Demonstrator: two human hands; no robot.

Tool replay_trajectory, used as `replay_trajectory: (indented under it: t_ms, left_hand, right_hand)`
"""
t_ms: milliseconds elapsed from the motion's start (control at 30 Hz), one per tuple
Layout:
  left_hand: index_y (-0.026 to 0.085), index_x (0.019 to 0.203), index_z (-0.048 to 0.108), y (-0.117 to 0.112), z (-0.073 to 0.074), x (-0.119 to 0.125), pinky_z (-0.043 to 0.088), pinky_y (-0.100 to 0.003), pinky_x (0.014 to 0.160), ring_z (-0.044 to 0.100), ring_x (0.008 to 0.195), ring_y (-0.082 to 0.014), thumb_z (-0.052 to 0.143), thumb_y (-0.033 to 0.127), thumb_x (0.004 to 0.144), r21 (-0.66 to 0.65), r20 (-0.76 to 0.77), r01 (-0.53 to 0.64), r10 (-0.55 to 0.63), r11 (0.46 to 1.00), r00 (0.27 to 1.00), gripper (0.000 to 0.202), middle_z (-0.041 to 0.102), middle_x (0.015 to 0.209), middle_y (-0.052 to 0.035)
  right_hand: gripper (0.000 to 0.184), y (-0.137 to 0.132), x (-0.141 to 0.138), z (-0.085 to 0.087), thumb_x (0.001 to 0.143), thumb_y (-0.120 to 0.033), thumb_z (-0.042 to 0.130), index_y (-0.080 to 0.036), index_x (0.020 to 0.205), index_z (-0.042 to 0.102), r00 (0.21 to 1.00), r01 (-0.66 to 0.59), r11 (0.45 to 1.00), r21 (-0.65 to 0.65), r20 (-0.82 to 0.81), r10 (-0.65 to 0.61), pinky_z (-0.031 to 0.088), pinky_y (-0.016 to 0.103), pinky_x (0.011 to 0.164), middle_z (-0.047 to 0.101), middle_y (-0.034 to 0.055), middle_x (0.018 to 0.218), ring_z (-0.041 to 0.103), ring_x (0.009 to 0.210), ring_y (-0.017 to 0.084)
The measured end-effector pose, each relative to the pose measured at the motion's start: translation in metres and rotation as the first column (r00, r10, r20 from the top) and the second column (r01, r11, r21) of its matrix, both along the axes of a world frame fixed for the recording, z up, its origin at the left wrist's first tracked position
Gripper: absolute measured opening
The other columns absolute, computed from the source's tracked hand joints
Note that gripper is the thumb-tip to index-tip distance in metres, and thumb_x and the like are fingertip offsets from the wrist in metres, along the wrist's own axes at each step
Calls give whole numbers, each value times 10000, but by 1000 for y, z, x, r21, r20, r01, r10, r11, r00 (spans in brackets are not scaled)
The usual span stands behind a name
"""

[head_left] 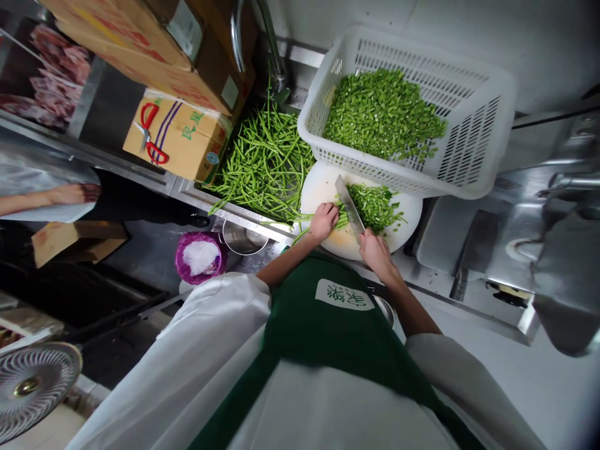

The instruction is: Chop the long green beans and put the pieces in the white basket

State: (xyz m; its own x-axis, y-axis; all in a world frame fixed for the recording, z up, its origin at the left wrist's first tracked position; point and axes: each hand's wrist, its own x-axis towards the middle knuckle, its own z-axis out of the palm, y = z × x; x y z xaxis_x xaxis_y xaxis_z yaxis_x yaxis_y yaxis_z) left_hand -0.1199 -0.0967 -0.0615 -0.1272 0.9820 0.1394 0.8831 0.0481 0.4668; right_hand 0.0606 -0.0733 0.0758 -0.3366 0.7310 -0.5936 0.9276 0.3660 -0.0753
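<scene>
My left hand (323, 220) presses down, fingers curled, on a bundle of long green stalks (307, 219) lying across a round white cutting board (323, 184). My right hand (374, 249) grips the handle of a cleaver (349, 204), its blade standing on the stalks just right of my left fingers. A heap of chopped green pieces (375, 206) lies on the board to the right of the blade. Behind the board, a white plastic basket (469, 156) holds many more chopped pieces (382, 115).
A sink (206, 194) on the left is full of uncut green stalks (265, 162), under a faucet (269, 37). Cardboard boxes (178, 134) with red scissors (150, 134) stand further left. A purple bowl (199, 257) and a metal pot (241, 237) sit below. Steel counter (473, 250) extends right.
</scene>
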Motion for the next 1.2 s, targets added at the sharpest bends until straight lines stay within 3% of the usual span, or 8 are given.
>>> replay_trajectory:
  t_ms: [133,367,600,800,1000,1200]
  left_hand:
    - [188,1037,660,0,0,1,466,-375,926,518,1004,-237,435,277,1056,-2,-28,4,-4,1000,1000,243,601,1073,-92]
    - [178,1051,655,0,2,1,459,-376,936,512,1024,-239,416,281,1060,-44,18,23,-22,999,1000,260,588,1103,-106]
    - [180,1075,651,0,3,3,449,-390,931,504,1031,-254,453,272,1043,-58,-6,19,-19,998,1000,221,578,1106,-112]
    - [185,1094,639,0,-2,2,453,-379,942,504,1042,-245,452,267,1043,-47,17,19,-18,999,1000,210,567,1132,-106]
    - [183,1072,633,0,-5,3,461,-395,943,508,1047,-257,436,249,1039,-41,9,15,-14,999,1000,210,567,1114,-111]
    - [191,1052,613,-1,-7,2,470,-407,958,508,1043,-255,449,218,1028,-20,54,19,-18,1000,998,168,566,1105,-98]
  right_hand:
    - [372,-10,10,7,1074,-302,291,-91,1240,549,999,-33,999,27,-1,34,455,334,835,725,197,995,708,947,282]
    - [326,-1,-8,-7,1066,-267,322,-99,1221,554,1000,-21,1000,5,3,21,452,323,837,726,203,1049,703,987,276]
    - [371,-15,3,14,1073,-293,280,-90,1229,548,999,-40,998,38,13,39,451,330,837,726,199,1009,700,954,277]
    - [341,-5,-15,-4,1065,-265,302,-100,1240,544,1000,-8,1000,8,9,8,450,322,834,724,201,1067,697,999,279]
    - [355,-12,-5,8,1069,-289,301,-99,1227,556,999,-45,999,22,5,45,444,331,862,722,205,1034,694,996,285]
    - [360,-10,-23,-3,1070,-269,284,-96,1270,528,1000,-21,1000,-2,20,21,448,310,855,717,214,1112,693,1027,268]
